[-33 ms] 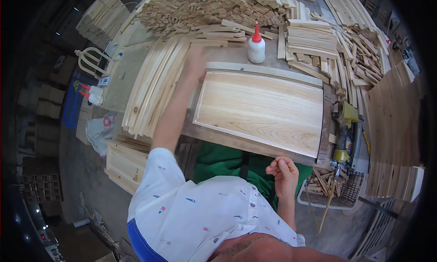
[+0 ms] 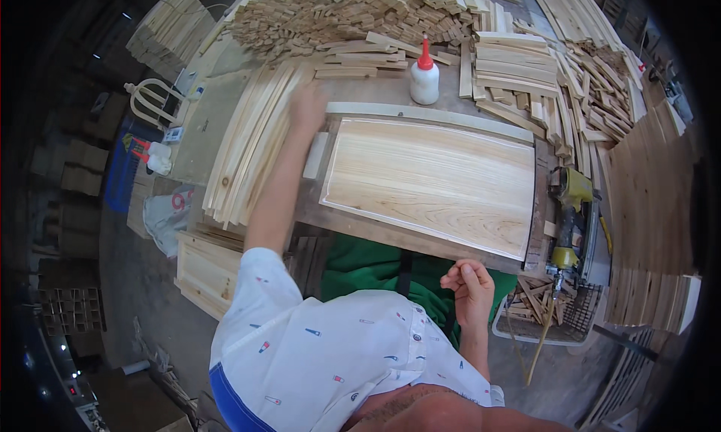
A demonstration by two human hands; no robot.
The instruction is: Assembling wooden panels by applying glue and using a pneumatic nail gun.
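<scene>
A rectangular pale wood panel point(image 2: 428, 188) lies on the bench in front of me, with a thin white line along its edges. Light strips border it along the far side point(image 2: 428, 119) and at its left end point(image 2: 315, 156). My left hand point(image 2: 308, 108) is stretched past the panel's far left corner, beside a stack of long thin boards point(image 2: 251, 143). Motion blurs its fingers, so their grip is unclear. Below the bench's near edge, my right hand point(image 2: 472, 282) is loosely closed near my lap, with nothing visible in it.
A white bottle with a red nozzle point(image 2: 424, 81) stands beyond the panel. To the right lies a yellow-and-black air nailer point(image 2: 571, 214), above a basket of wood scraps point(image 2: 552, 312). Piled wood strips point(image 2: 338, 23) fill the far side; tall boards point(image 2: 650, 214) stand far right.
My left hand has moved a little left, away from the panel's corner toward the board stack, uncovering the light strip at the left end. My right hand has stayed in place.
</scene>
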